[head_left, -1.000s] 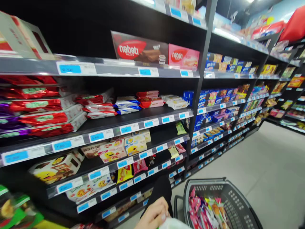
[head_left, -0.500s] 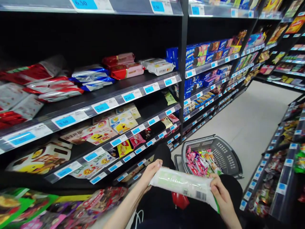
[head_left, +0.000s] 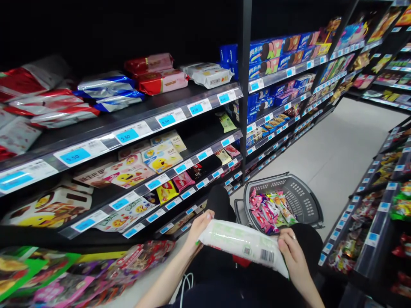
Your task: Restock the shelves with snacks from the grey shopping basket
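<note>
Here, closed on opposite ends of a long white packet: left grip and right grip, spaced so, probably, to keep it steady, barcode side up. Smooth, glossy plastic, plump and pillow-shaped. Beyond both grips, on the pale floor, a stiff grey basket with pierced walls, holding crinkly, brightly coloured wrappers.

Pack observed: white, elongated, faintly green-printed; held by both ends, slanted, barcoded side turned up.
</note>
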`<state>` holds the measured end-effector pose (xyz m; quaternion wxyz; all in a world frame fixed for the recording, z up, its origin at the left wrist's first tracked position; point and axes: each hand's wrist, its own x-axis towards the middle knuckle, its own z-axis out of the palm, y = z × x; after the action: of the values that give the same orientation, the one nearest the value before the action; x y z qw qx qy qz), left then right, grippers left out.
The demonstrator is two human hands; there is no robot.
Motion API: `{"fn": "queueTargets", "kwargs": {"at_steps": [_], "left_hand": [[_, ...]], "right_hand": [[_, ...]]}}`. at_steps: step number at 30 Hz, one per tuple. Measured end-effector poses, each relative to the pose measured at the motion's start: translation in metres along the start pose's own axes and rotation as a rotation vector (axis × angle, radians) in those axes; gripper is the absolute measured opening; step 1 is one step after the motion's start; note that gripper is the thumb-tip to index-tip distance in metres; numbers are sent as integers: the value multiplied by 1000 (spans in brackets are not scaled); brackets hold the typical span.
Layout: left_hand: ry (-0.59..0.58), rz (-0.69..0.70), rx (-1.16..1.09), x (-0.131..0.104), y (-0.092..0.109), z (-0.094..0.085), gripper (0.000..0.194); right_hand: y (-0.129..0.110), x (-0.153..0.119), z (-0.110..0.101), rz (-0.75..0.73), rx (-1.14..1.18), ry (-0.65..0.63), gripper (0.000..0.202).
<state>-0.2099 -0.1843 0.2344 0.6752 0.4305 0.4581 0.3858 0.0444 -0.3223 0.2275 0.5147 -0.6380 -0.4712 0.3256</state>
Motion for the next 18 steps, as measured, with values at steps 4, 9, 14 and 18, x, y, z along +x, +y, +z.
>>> {"fn": "queueTargets", "kwargs": {"at_steps": [4,9,14,18], "left_hand": [[-4,5,-67,5,-2,-1,43],[-151,-15,-181,3,-2,1,39],[-230,56,-250,3,2,7,35],[-217,182,-214,9,8,8,42]], "right_hand": [[6,2,6,163,128,52,39],[3,2,5,320,270,72,41],[-7,1,0,403,371,162,46],[-12,-4,2,579,596,258,41]]}}
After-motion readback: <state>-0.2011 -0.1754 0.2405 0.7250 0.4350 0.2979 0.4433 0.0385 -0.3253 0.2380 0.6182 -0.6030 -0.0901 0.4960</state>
